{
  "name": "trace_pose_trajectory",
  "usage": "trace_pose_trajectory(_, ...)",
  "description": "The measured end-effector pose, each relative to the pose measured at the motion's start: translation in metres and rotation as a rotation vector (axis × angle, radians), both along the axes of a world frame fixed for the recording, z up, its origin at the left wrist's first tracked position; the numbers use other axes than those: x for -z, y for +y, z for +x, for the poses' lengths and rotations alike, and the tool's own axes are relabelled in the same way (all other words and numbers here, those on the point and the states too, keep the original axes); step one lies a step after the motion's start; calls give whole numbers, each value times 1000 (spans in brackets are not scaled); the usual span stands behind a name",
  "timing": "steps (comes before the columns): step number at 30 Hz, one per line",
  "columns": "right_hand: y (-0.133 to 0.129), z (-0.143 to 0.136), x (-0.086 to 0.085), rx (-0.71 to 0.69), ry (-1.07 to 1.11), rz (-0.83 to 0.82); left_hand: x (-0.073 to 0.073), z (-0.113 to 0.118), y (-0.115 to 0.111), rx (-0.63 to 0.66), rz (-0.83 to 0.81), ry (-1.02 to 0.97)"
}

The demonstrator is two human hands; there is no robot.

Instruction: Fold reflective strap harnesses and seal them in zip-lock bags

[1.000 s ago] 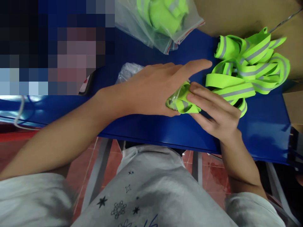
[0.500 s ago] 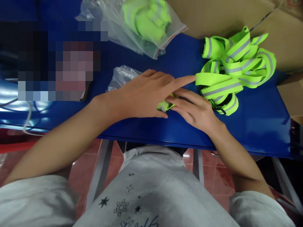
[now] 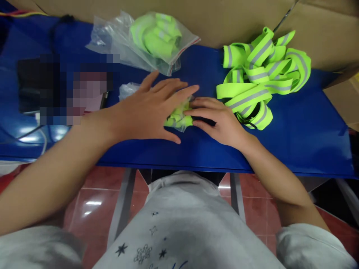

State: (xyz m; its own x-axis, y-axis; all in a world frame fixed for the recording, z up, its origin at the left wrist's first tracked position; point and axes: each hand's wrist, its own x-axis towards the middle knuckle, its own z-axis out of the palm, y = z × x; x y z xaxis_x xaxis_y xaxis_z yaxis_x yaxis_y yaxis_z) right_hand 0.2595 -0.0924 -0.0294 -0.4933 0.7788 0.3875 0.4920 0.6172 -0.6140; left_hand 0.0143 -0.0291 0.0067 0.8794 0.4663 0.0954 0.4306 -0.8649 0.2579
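Note:
A small clear bag with a yellow-green strap point(image 3: 179, 118) inside lies on the blue table, partly under my hands. Over its left part, my left hand point(image 3: 148, 110) is spread with the fingers apart, palm down. The fingertips of my right hand point(image 3: 217, 119) rest at the bag's right edge, with those fingers apart too. More clear plastic point(image 3: 128, 90) shows behind my left hand. To the right sits a loose heap of yellow-green straps with grey stripes point(image 3: 259, 76).
A larger zip bag point(image 3: 157, 35) with a rolled yellow-green strap lies at the back. Cardboard boxes point(image 3: 224, 18) stand behind the blue table point(image 3: 303, 149). At the left are a black object point(image 3: 29, 86), a partly pixelated phone-like item point(image 3: 94, 99) and cables.
My left hand has spread its fingers and moved left, uncovering more of the small bag. My right hand has shifted slightly left. The camera view has also shifted.

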Motion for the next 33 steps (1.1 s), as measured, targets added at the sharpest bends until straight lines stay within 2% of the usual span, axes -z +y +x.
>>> trace_pose_trajectory(4, 0, 3, 9, -74, -45, -51, 20, -4, 13, -21, 55, 33)
trace_pose_trajectory(6, -2, -3, 17, -129, -75, -63, 23, 1, 15, -11, 109, 69)
trace_pose_trajectory(10, -9, -15, 25, -214, -124, -109, 16, 17, 8, -7, 218, 160)
trace_pose_trajectory(13, -16, -17, 19, -200, -122, -107, 11, 30, -2, -6, 237, 93)
trace_pose_trajectory(17, -19, -17, 6, -135, -184, 8, 8, 37, -10, 25, 144, -36)
trace_pose_trajectory(20, -17, -16, 2, -105, -195, 4, -4, 29, -8, 67, -60, -89)
trace_pose_trajectory(23, -14, -12, -2, -137, -67, -20, -27, 11, 5, 120, -401, -122)
trace_pose_trajectory(24, -13, -10, -5, -139, -11, -22, -34, 6, 11, 105, -502, -136)
trace_pose_trajectory(26, -11, -7, -11, -163, 93, -38, -41, 1, 26, -15, -613, -203)
trace_pose_trajectory(27, -9, -6, -15, -192, 142, -51, -39, 1, 33, -85, -657, -267)
trace_pose_trajectory(29, -6, -3, -23, -256, 229, -72, -28, 4, 43, -178, -833, -344)
trace_pose_trajectory(31, -3, 0, -30, -275, 281, -70, -11, 9, 47, -156, -1093, -307)
trace_pose_trajectory(33, 1, 4, -36, -242, 302, -76, 1, 12, 44, -91, -1279, -312)
